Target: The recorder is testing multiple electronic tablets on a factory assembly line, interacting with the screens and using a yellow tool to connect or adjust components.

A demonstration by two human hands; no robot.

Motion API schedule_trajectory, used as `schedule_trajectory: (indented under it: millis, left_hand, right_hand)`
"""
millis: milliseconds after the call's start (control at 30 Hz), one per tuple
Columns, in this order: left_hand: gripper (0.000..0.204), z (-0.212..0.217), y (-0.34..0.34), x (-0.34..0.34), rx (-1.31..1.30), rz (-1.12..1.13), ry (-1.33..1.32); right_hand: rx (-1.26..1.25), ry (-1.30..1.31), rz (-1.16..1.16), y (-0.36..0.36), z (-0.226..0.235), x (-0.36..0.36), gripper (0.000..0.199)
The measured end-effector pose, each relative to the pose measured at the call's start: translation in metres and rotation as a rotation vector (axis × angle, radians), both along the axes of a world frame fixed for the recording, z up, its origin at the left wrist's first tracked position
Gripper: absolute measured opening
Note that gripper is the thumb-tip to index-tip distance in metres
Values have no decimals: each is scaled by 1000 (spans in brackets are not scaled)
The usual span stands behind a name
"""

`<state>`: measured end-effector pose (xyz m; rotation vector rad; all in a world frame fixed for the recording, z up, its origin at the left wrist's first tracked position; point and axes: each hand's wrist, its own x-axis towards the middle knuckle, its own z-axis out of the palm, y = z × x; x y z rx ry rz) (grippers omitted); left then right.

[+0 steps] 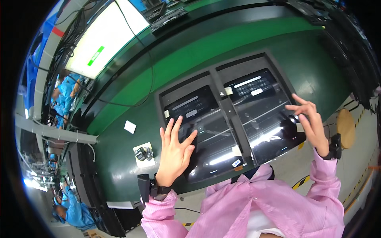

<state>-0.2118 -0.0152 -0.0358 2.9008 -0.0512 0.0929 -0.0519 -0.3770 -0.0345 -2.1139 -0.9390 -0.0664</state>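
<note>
Two black tablets lie side by side in a dark two-bay tray (242, 137), screens up and partly lit. My left hand (174, 154) is open, fingers spread, over the left edge of the left tablet (210, 144); whether the fingertips touch the glass I cannot tell. At the right edge of the right tablet (260, 119), my right hand (311, 121) has its fingers apart and slightly bent, holding nothing I can see. Small pale stickers sit along both tablets' edges. Reflections cover much of their lower screens.
The tray rests on a green bench mat (119, 174). Left of it are a white card (129, 127) and a small black cabled item (143, 153) on a pale sheet. A cable (150, 89) loops behind. A large lit monitor (107, 39) stands far left; people in blue work beyond.
</note>
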Motion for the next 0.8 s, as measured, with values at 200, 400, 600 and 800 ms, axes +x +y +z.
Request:
schedule_trajectory:
  millis: [200,400,600,800]
  left_hand:
    - [47,8,3,-1,-65,43,-61]
    - [60,12,-1,-2,-103,71,-53]
    - [59,11,-7,8,-101,-17,-25]
    - [51,3,-20,29,-111,-124,4]
  right_hand:
    - [-126,9,193,27,7,15,6]
    - [-239,-62,308,45,-8,22,10]
    - [-139,-36,98,23,-1,22,15]
    - [-161,0,37,5,-12,20,17]
